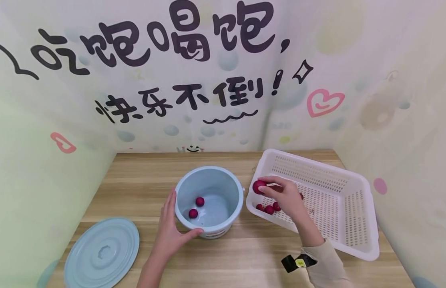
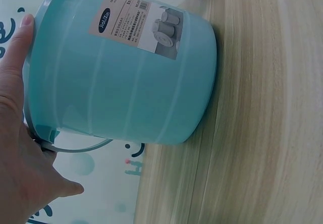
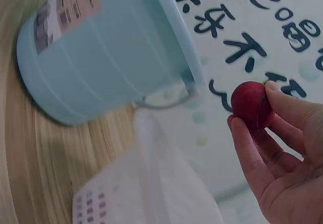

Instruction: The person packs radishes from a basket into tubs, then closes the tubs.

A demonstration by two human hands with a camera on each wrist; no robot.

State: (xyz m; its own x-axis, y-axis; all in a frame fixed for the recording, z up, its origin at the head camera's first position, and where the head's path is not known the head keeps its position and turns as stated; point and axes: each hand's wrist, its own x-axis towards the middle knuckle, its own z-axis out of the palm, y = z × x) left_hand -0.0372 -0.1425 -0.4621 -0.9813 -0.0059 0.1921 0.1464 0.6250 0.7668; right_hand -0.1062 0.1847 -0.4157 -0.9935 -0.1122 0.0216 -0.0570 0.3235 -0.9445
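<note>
Grasped by the right fingers [image 3: 248, 151], the red fruit [image 1: 259, 187] should be lowered gently into the mid-frame bucket [image 1: 226, 196], steadied by outspread left fingers [image 1: 169, 206].

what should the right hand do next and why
Probably move the red fruit left over the bucket and let go: the right hand pinches it clear of the white basket, two similar red fruits lie inside the bucket, and the left hand touches the bucket's rim.
</note>
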